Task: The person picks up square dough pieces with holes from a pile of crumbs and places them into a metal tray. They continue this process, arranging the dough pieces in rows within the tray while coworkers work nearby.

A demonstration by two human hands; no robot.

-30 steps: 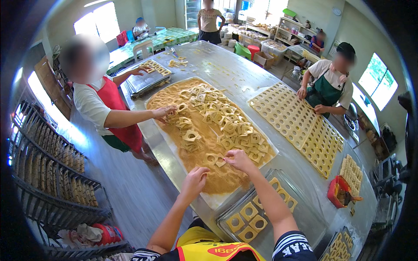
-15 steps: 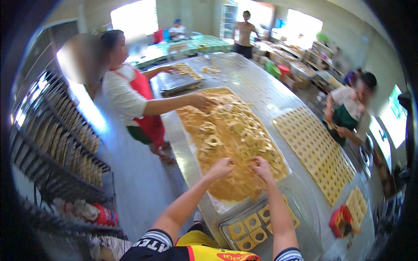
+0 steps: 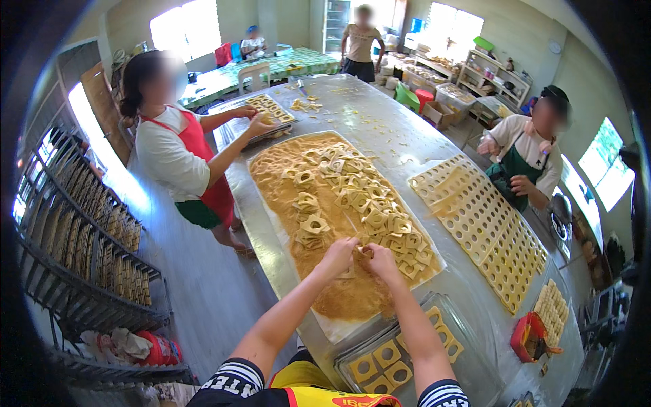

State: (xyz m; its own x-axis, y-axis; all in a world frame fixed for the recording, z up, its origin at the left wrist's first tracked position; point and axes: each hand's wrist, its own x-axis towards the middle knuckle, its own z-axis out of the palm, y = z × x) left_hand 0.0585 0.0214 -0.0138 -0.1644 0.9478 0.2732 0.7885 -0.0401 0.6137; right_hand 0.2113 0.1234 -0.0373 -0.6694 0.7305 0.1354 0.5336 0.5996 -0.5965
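My left hand (image 3: pixel 341 256) and my right hand (image 3: pixel 381 260) meet over a sheet spread with brown crumbs (image 3: pixel 285 163). Fingertips of both hands are pinched on a small pale piece of dough, mostly hidden by the fingers. Just beyond them lies a heap of square dough pieces with round holes (image 3: pixel 376 217), dusted with crumbs. A smaller cluster of such dough pieces (image 3: pixel 312 224) sits to the left. Below my right forearm is a metal tray (image 3: pixel 344 372) with holed dough squares (image 3: pixel 387 353) laid in rows.
Across the sheet, a co-worker in a red apron (image 3: pixel 215 166) handles dough at another tray (image 3: pixel 270 108). To the right lies a large perforated dough sheet (image 3: pixel 475 230), near a co-worker in a green apron (image 3: pixel 519 166). A red container (image 3: pixel 529 337) stands by the right edge; racks (image 3: pixel 88 230) line the left.
My hands have come together, the right moving left. The red-aproned co-worker's hand has gone from the crumbs to the far tray. The green-aproned co-worker has straightened up, and dough strips lie over the perforated sheet.
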